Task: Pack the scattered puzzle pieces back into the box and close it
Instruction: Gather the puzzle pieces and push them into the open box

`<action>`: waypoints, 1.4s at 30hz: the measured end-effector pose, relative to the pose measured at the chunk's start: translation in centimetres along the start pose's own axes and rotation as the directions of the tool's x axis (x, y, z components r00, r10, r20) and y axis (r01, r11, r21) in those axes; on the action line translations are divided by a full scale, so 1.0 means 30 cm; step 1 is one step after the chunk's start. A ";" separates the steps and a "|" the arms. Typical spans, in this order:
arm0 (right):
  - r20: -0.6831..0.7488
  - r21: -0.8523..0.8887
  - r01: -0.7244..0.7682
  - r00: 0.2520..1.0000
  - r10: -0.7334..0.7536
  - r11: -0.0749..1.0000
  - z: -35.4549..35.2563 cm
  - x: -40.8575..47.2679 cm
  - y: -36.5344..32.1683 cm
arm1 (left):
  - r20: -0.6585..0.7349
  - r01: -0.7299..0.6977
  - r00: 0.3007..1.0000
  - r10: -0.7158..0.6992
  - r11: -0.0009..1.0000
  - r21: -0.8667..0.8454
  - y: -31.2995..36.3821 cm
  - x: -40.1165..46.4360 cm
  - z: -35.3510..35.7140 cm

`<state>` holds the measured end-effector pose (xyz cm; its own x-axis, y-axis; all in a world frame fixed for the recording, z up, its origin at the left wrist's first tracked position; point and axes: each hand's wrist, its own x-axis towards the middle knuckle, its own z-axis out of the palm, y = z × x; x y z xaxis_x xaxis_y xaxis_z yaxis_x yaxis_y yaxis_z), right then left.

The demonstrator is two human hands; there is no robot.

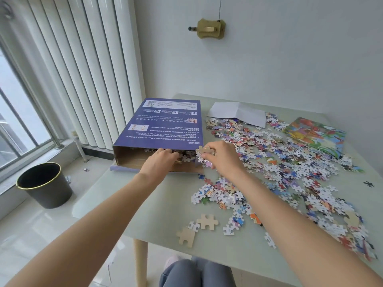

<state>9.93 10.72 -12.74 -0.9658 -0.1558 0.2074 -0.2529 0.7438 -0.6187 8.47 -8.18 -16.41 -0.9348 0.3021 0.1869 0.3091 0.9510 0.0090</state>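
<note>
Left hand [163, 160] fingertips hidden inside box [159, 125], contents barely visible

the box [159, 125] lies at frame centre with its open end facing the viewer; both hands crowd that mouth, the left hand [159, 162] reaching inside, the right hand [219, 157] holding pieces at its right corner. bare table [145, 204] lies lower centre, between the forearms. loose puzzle pieces [290, 162] fill the right half; a white paper [238, 112] and a colourful sheet [315, 135] block the upper right.
</note>
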 end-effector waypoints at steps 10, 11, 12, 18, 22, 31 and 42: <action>0.011 -0.003 0.045 0.999 -0.045 0.999 0.090 0.022 -0.059 | 0.132 0.261 0.965 -0.228 0.893 -0.367 -0.123 -0.010 0.028; 0.012 -0.010 0.059 0.998 -0.059 0.998 0.096 0.021 -0.070 | 0.124 0.260 0.965 -0.229 0.883 -0.391 -0.131 -0.018 0.024; 0.008 -0.022 0.083 0.997 -0.082 0.996 0.105 0.024 -0.081 | 0.111 0.255 0.967 -0.229 0.875 -0.412 -0.140 -0.027 0.021; 0.107 -0.464 0.376 0.923 -0.370 0.802 0.205 0.086 -0.120 | -0.008 0.304 0.935 -0.355 0.813 -0.496 -0.170 -0.063 0.008; 0.278 -0.614 0.450 0.892 -0.356 0.648 0.279 0.104 -0.115 | -0.020 0.325 0.919 -0.393 0.787 -0.523 -0.194 -0.081 0.002; 0.370 -0.247 0.185 0.925 -0.084 0.951 0.200 0.066 -0.116 | -0.094 -0.025 0.996 -0.011 0.924 -0.381 -0.169 -0.139 0.007; 0.521 -0.405 0.166 0.850 0.078 0.899 0.241 0.038 -0.133 | 0.322 0.259 0.935 -0.149 0.907 -0.331 -0.262 -0.059 0.030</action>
<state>9.42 2.87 -15.52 -0.8708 -0.4132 -0.2666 -0.3642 0.9062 -0.2150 7.54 -16.12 -17.70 -0.9763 0.1623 -0.1432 0.0968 0.9191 0.3821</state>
